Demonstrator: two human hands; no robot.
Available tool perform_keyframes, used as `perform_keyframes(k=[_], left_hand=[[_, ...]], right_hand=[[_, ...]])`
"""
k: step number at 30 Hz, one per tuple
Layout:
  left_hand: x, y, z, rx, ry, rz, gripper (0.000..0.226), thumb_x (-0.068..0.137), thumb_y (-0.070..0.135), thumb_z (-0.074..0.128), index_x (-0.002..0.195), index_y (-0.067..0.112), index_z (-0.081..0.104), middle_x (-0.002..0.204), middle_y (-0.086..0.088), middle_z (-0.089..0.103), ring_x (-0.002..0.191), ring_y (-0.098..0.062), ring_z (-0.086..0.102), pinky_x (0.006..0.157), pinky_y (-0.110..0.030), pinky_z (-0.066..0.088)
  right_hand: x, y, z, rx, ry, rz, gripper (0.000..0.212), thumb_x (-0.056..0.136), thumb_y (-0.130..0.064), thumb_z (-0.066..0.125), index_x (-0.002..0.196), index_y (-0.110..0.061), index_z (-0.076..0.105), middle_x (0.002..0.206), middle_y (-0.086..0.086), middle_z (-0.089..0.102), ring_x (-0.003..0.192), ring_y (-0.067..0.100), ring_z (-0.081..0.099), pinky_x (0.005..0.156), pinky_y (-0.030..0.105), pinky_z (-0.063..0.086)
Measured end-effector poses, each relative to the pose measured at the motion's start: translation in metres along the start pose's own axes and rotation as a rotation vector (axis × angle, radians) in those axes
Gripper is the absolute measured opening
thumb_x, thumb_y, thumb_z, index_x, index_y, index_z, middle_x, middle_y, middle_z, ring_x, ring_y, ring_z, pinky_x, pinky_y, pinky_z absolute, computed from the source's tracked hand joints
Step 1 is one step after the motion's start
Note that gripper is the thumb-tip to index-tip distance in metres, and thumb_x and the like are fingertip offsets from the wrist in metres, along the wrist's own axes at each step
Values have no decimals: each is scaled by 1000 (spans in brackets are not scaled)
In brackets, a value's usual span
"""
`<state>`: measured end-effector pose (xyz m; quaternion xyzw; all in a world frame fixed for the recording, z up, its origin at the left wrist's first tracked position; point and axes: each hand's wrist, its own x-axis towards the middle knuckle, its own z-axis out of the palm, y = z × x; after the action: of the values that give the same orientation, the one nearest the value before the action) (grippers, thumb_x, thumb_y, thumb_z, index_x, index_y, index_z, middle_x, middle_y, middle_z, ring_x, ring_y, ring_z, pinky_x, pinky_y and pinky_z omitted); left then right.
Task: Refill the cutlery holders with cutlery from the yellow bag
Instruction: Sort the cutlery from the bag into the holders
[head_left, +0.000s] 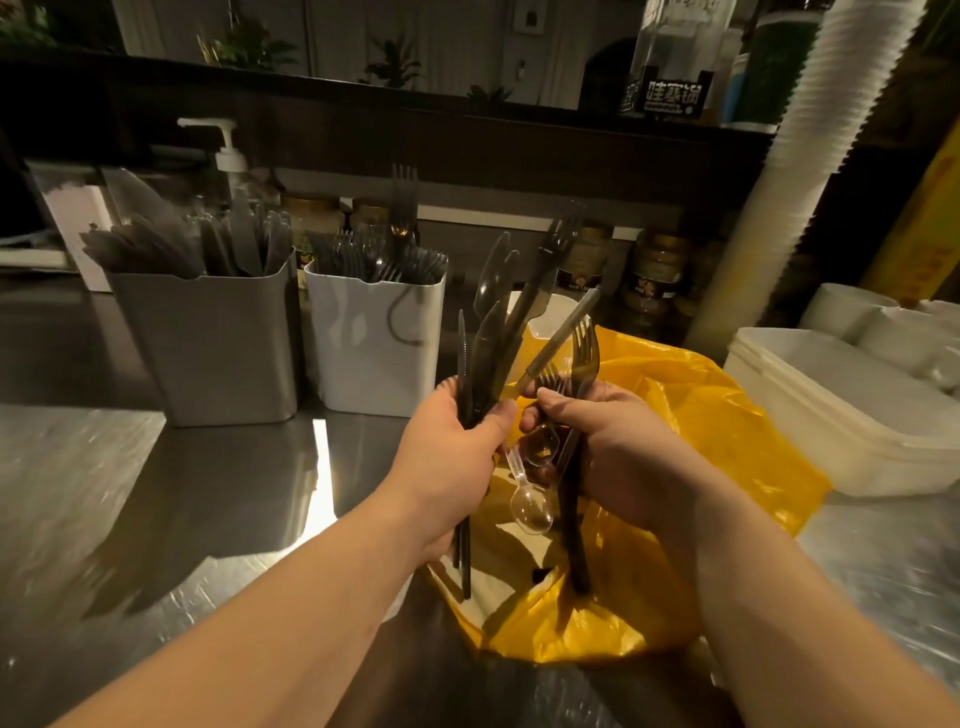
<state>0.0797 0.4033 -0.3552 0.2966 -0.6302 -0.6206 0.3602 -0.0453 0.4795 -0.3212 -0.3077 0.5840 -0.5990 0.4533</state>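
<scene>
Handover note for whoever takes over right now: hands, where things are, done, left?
Left hand: shut on a bunch of dark knives.
Right hand: shut on forks and spoons.
Both are above the open yellow bag on the steel counter.
Grey holder and white holder behind already hold cutlery.
Left: drop both handfuls into the holders by type, then check the bag for more.

Both hands full of plastic cutlery above the yellow bag

Left hand grips dark knives; right hand clutches forks; grey holder and white holder stand behind.
</scene>
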Motion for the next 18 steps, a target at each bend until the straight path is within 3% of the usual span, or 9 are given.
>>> perform_keyframes(k=[3,5,8,11,13,16,18], left_hand=[[0,2,0,20,51,3,16,98,30,63,113,30,60,77,11,64,101,-24,69,95,-40,56],[1,3,-1,11,61,1,19,96,29,65,114,32,59,84,8,63,110,-37,63,102,-52,52],[1,0,-1,33,101,10,18,95,28,67,109,36,59,103,9,67,110,-20,62,103,-47,51],[4,-3,0,68,139,40,24,95,29,67,118,32,59,106,12,66,106,-13,61,98,-38,51],[4,-4,1,80,144,54,22,97,29,65,117,32,57,105,14,66,101,-9,60,96,-35,49],[4,-6,0,56,131,31,26,99,33,62,123,27,57,108,8,68,107,-15,61,103,-43,49],[5,-7,-1,13,115,3,21,101,34,58,120,24,59,91,6,69,91,-17,62,94,-43,53]], right_hand=[[0,-2,-3,-22,11,7,13,99,-11,57,107,-10,68,84,10,71,78,23,70,65,34,57],[-2,-2,-1,-36,26,28,10,98,-10,60,102,-11,69,86,9,71,77,22,69,64,32,57],[-2,-2,2,-70,43,61,9,98,-10,60,103,-10,67,92,12,69,80,23,67,60,28,56],[0,0,3,-141,45,64,9,99,-17,61,104,-11,65,91,13,69,86,28,65,78,37,52],[0,1,5,-215,-1,39,13,96,-22,65,106,-13,67,84,9,71,86,28,64,82,40,50],[-3,0,4,-367,-70,20,12,94,-20,67,105,-14,67,83,11,69,81,26,64,68,32,52],[-5,-4,-2,-377,-80,29,14,94,-17,67,107,-12,68,85,12,68,77,24,65,61,29,51]])
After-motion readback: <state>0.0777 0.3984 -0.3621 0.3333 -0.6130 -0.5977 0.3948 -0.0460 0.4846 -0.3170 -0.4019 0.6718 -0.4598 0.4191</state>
